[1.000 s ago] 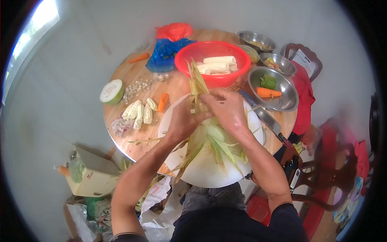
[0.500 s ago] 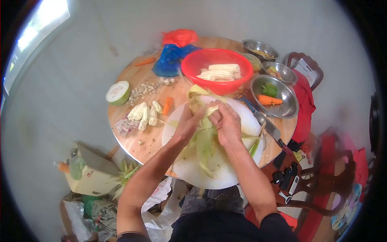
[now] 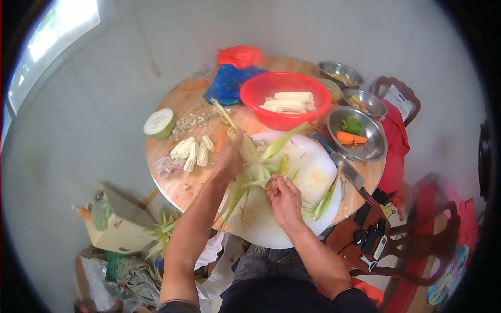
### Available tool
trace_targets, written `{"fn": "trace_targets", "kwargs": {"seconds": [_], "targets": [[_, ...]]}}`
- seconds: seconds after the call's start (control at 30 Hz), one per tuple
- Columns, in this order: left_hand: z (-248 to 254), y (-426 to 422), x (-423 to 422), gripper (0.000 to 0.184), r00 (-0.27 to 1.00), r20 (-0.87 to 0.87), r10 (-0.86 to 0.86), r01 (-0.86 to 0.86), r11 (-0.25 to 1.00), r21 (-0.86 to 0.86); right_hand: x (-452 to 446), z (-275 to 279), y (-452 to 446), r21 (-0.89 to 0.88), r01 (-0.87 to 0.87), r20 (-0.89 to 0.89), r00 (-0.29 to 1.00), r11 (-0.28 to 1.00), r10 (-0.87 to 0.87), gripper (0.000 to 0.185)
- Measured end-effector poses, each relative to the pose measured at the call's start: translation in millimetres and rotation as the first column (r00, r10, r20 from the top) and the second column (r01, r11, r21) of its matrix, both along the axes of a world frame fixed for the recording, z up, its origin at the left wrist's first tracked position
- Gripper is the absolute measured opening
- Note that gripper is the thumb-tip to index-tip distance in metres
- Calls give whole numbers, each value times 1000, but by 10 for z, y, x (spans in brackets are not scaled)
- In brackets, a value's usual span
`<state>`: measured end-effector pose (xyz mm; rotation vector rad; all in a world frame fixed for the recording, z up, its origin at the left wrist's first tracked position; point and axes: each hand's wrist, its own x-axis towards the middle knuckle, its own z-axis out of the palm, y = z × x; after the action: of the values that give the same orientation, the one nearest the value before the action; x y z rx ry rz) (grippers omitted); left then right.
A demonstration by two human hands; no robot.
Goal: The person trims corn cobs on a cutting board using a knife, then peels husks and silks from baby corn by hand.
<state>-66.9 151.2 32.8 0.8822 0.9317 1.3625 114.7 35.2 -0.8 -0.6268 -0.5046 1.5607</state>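
Observation:
My left hand (image 3: 231, 159) is wrapped around an ear of corn (image 3: 254, 166), its stalk end pointing up and away and its pale green husk leaves hanging loose. Lower and to the right, my right hand (image 3: 285, 199) pinches the end of one husk leaf. Beneath both hands lies a round white cutting board (image 3: 313, 172) with scattered green husk strips (image 3: 327, 200) on its right side. Whether kernels show under the husk is hidden by my left hand and the leaves. A cleaver (image 3: 348, 169) rests at the board's right edge.
Behind the board, a red basin (image 3: 284, 119) holds several peeled corn cobs. Metal bowls (image 3: 377, 148) with vegetables line the right. Short corn pieces (image 3: 192, 154), garlic cloves (image 3: 189, 122) and a cut winter melon (image 3: 159, 124) lie left. A box (image 3: 117, 224) stands below left.
My hands have moved apart: the left went left with the corn, the right came down, drawing a husk leaf. The stalk end now shows above my left hand.

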Motion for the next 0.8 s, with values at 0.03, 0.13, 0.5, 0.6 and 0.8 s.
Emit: {"fn": "trace_targets", "kwargs": {"seconds": [0.03,0.13,0.5,0.6,0.8], "targets": [[6,12,21,37,998,36,-43,42,999,25,63,20,-4,-24,-73,16,997,997,73,21],[150,-89,75,20,998,-55,-26,34,988,152,374,75,57,31,-211,192,960,977,201,34],[277,-441,569,49,767,-630,119,240,858,454,454,1075,638,359,-156,789,578,920,-210,50],[237,-592,645,60,687,-684,245,254,802,541,431,1120,699,348,-169,882,391,922,-261,42],[189,-747,647,59,711,-622,329,169,778,605,396,879,741,190,-55,686,721,980,-93,39]]}}
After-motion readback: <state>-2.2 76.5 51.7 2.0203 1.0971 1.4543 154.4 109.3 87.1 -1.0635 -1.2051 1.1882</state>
